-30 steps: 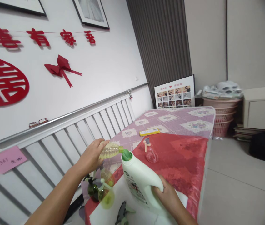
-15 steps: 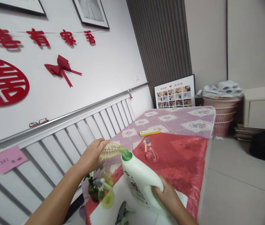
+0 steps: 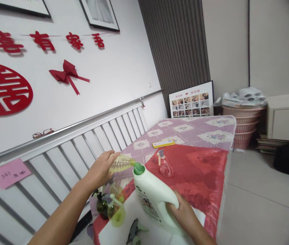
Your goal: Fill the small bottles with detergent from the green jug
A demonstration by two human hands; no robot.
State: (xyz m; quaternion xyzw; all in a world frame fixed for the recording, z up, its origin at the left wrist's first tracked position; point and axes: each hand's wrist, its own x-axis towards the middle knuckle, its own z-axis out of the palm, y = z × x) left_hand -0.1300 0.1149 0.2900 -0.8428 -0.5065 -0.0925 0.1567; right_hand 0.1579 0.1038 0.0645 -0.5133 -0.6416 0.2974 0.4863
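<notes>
Yellow box (image 3: 163,143) & clear spray btl (image 3: 164,166) on red cloth (image 3: 200,170); pink baskets (image 3: 241,127) behind.

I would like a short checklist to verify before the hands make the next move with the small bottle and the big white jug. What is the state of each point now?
1. Left hand grips the small clear bottle, tipped nearly flat: ok.
2. Bottle mouth meets the jug's green spout: ok.
3. Right hand holds the white detergent jug at its handle, jug tilted toward the bottle: ok.
4. Liquid flowing, and in which direction: cannot tell.
5. Spills on the red cloth: cannot tell, none visible.
6. Spray bottles crowd the space under the left hand, a knock risk: not ok.
</notes>
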